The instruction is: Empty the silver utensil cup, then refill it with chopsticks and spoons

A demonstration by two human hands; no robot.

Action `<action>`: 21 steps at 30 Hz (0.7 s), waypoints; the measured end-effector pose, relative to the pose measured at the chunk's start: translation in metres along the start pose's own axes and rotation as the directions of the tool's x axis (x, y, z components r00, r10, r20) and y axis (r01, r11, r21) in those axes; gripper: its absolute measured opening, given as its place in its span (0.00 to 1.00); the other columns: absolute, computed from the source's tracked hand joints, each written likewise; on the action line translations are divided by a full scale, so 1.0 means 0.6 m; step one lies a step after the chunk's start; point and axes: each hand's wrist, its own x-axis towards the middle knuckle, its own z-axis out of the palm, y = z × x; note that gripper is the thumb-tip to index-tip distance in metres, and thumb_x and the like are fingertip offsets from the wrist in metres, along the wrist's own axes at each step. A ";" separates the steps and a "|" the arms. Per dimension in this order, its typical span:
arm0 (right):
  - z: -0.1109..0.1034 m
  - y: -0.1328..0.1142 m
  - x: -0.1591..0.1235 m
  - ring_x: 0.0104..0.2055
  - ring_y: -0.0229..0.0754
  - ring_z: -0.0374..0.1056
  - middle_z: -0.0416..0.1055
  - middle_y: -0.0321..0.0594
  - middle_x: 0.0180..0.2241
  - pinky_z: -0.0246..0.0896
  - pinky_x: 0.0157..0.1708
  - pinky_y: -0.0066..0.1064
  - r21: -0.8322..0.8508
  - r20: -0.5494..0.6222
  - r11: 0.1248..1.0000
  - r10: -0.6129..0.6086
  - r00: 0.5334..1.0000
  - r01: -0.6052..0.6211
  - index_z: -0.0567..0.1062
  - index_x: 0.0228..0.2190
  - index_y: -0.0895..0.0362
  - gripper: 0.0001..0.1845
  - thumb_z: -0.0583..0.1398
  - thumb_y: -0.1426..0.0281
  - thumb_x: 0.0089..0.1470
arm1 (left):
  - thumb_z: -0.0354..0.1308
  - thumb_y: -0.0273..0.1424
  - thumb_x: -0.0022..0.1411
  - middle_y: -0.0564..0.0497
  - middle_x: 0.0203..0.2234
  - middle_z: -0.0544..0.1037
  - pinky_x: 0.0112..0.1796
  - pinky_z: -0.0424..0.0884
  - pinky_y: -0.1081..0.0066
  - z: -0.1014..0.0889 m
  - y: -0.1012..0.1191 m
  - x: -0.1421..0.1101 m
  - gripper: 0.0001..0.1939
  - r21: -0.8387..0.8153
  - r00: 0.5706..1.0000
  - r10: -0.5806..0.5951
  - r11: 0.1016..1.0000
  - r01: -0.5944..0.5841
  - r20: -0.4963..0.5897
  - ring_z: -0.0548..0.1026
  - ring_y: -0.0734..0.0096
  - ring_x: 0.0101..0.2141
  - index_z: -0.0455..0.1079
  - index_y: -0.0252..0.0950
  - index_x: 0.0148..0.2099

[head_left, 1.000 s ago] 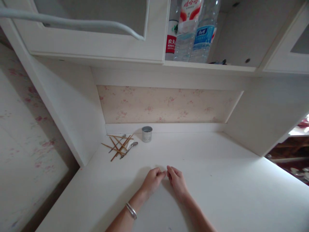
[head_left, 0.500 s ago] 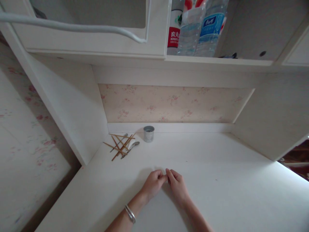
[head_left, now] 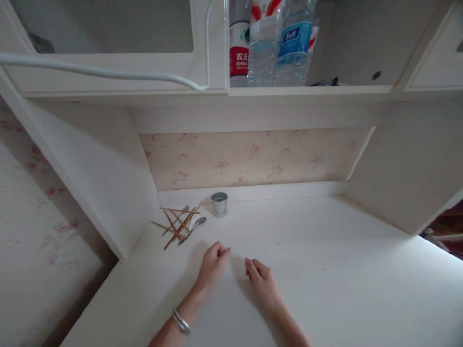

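Note:
My left hand (head_left: 213,264) is closed, thumb on top, slightly blurred, over the white desktop (head_left: 347,299). A silver bangle sits on its wrist. To its right, my right hand (head_left: 262,280) is also curled closed, apart from the left one. Nothing shows in either hand. Nearest to my left hand, several wooden chopsticks (head_left: 175,234) lie crossed in a loose pile at the back left. A metal spoon (head_left: 201,220) lies at the pile's right side, and a second spoon (head_left: 185,208) is partly under the chopsticks. Beside the pile stands a grey perforated cutlery holder (head_left: 219,207), upright.
Overhead, a white cabinet shelf (head_left: 311,90) holds several plastic water bottles (head_left: 265,53). A white curved bar (head_left: 108,72) crosses the upper left. Side panels (head_left: 401,164) bound the desk, with a floral-papered back wall (head_left: 231,161).
My hands, touching at the fingertips before, have come apart; the left has moved left and slightly up. The camera view has shifted a little. Chopsticks, spoons and holder stay in place.

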 end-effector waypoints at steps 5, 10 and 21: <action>0.001 -0.002 0.004 0.23 0.37 0.54 0.57 0.31 0.17 0.45 0.25 0.28 -0.053 0.063 0.998 -0.028 0.998 0.032 0.65 0.19 0.56 0.27 0.48 0.50 0.59 | 0.58 0.47 0.53 0.47 0.38 0.72 0.47 0.62 0.61 -0.097 -0.013 0.105 0.18 0.339 0.983 0.141 0.936 -0.095 -0.114 0.69 0.58 0.43 0.67 0.38 0.38; 0.002 -0.004 0.010 0.24 0.36 0.54 0.57 0.32 0.18 0.45 0.25 0.28 -0.061 0.084 0.997 -0.033 0.996 0.038 0.65 0.19 0.57 0.27 0.49 0.50 0.59 | 0.61 0.52 0.46 0.42 0.64 0.57 0.56 0.42 0.35 -0.155 -0.077 0.177 0.40 0.764 0.997 0.034 0.644 0.033 -0.072 0.50 0.37 0.63 0.61 0.48 0.61; 0.003 0.000 0.018 0.23 0.37 0.50 0.52 0.31 0.18 0.42 0.24 0.29 0.021 0.045 0.999 0.037 0.998 -0.038 0.62 0.18 0.55 0.30 0.50 0.43 0.53 | 0.41 0.67 0.49 0.45 0.69 0.42 0.52 0.34 0.24 -0.196 -0.160 0.277 0.51 0.743 0.976 -0.214 0.648 0.165 -0.030 0.35 0.29 0.65 0.48 0.46 0.69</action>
